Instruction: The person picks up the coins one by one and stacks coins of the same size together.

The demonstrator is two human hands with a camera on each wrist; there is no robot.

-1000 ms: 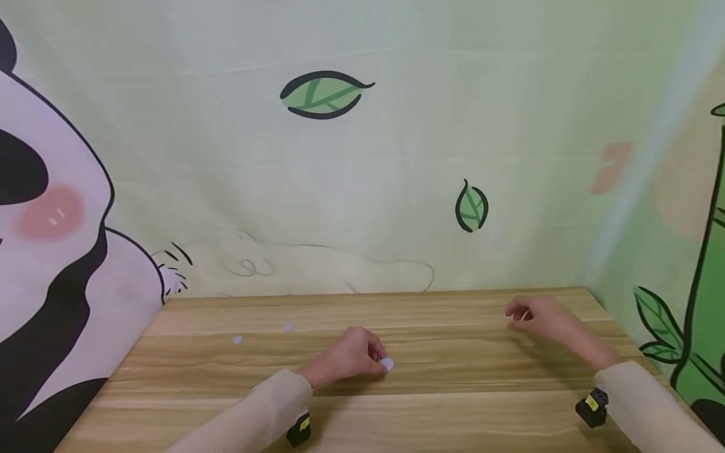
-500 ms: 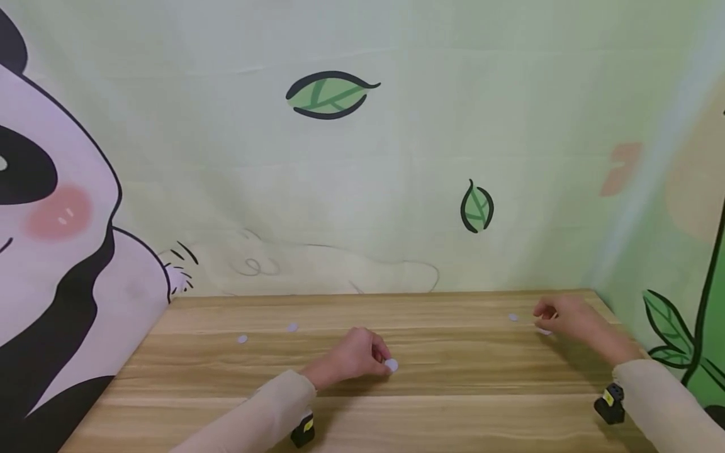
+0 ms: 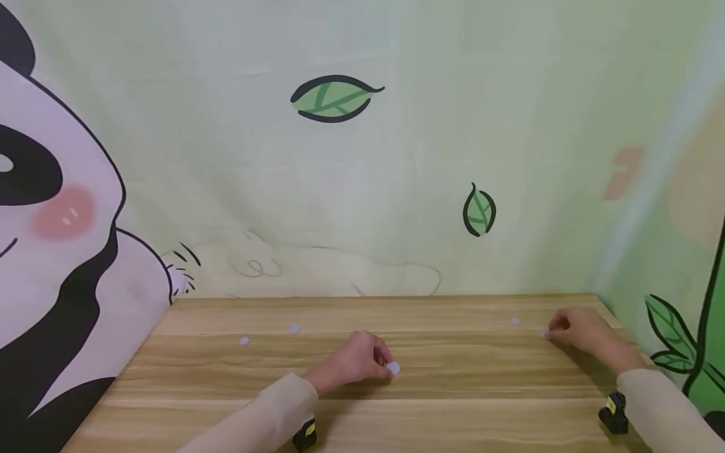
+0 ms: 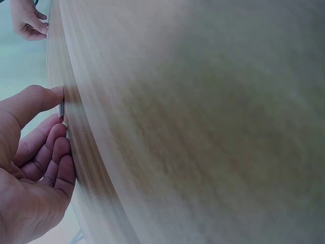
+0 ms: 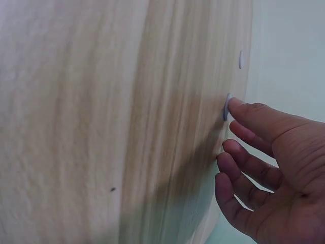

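White disc [image 3: 393, 367] is between thumb and finger of our left hand [image 3: 355, 358], pinched; a second disc [image 5: 225, 112] touches the thumb of our right hand [image 3: 586, 330], whether gripped we cannot tell.

A small, round, white chip [image 3: 393, 367] is pinched at its edge by the left hand [image 3: 354, 357], low at the wood table [image 3: 453, 352]; it may be touching the top (hard to tell). A second white chip [image 5: 226, 108] is in the right hand's [image 3: 586, 330] thumb and finger (it looks thin from the side). Three matching chips [image 3: 515, 321] lie flat, apart.
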